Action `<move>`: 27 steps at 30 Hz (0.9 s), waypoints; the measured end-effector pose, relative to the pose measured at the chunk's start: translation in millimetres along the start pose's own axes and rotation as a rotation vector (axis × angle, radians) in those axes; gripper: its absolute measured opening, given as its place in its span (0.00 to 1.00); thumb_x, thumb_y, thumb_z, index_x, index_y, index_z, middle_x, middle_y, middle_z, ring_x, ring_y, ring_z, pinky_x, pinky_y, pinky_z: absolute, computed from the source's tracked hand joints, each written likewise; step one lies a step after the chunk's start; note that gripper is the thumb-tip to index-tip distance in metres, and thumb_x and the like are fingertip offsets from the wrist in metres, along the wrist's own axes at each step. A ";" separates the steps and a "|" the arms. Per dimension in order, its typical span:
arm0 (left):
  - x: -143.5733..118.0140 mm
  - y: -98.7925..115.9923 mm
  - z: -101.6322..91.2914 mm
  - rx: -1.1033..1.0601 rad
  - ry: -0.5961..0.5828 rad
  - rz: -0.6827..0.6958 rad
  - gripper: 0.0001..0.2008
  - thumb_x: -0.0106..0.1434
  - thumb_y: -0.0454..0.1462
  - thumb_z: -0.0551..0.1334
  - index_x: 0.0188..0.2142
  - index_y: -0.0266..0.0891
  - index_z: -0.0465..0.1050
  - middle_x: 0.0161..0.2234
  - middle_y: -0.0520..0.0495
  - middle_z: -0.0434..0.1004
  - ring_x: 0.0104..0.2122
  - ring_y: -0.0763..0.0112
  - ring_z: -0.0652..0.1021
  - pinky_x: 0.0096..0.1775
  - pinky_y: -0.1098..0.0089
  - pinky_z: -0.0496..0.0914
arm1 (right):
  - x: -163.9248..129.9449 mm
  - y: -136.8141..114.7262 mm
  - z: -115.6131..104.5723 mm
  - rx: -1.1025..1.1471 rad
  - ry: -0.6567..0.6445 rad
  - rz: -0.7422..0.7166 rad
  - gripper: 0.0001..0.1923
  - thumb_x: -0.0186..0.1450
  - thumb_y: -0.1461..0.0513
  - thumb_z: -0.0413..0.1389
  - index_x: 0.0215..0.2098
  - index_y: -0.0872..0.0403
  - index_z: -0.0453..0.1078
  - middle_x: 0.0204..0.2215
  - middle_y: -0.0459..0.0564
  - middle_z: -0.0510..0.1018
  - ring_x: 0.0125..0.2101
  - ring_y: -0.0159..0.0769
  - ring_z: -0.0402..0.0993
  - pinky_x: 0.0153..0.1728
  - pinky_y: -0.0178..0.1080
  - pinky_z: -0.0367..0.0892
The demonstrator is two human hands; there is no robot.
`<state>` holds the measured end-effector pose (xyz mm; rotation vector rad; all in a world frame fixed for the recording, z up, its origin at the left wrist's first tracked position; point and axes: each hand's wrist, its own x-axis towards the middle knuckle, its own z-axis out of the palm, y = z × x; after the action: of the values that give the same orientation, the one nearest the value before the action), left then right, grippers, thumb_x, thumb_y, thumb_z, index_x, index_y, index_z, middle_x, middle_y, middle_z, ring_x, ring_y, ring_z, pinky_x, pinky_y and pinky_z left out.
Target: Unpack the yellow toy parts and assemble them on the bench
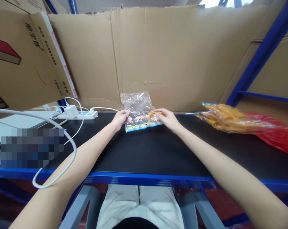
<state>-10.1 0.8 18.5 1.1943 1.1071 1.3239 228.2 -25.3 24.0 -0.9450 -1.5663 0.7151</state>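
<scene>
Plastic bag point(137, 102) was spread, apparently because the left hand point(120, 119) and right hand point(168, 120), both partly curled, pinched its opposite sides.

The bag point(137, 103) is glossy crinkled plastic, the tabletop point(148, 152) matt, the panel point(182, 57) cardboard.

A wide brown cardboard wall point(186, 57) stood behind the table point(146, 152), with vertical creases and a rough upper edge. The table had a black, flat top and a blue front edge point(146, 178). On the left side there was a large cardboard box point(17, 76), which carried dark printing and a red drawing. A blue post point(260, 57) leaned across the right side. Bright white light point(216, 3) came in at the upper right, perhaps from a window. Below the table, the floor point(220, 203) was dark reddish.
</scene>
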 end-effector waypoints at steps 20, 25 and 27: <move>-9.8 -0.3 10.0 0.020 -0.045 0.190 0.11 0.57 0.41 0.63 0.26 0.36 0.70 0.15 0.54 0.67 0.14 0.81 0.66 0.18 0.79 0.60 | 6.0 -3.2 -1.0 0.416 0.358 0.267 0.06 0.53 0.64 0.60 0.26 0.54 0.65 0.18 0.41 0.70 0.19 0.24 0.65 0.20 0.29 0.62; -12.7 -1.0 16.3 0.046 0.010 0.203 0.09 0.60 0.42 0.60 0.27 0.39 0.65 0.11 0.58 0.62 0.10 0.81 0.59 0.14 0.78 0.51 | 3.0 -1.4 0.9 0.393 0.342 0.180 0.10 0.54 0.59 0.60 0.27 0.52 0.61 0.15 0.37 0.63 0.12 0.22 0.56 0.14 0.30 0.54; -13.0 -1.0 17.1 0.016 0.002 0.178 0.12 0.60 0.45 0.59 0.28 0.39 0.65 0.12 0.57 0.63 0.10 0.81 0.60 0.14 0.78 0.51 | 1.6 -0.1 1.7 0.350 0.313 0.157 0.11 0.54 0.58 0.60 0.27 0.51 0.61 0.15 0.36 0.63 0.12 0.23 0.55 0.14 0.30 0.53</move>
<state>7.3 -11.9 18.0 1.3288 1.0332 1.4530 226.4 -23.8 24.5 -0.8741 -1.0597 0.8722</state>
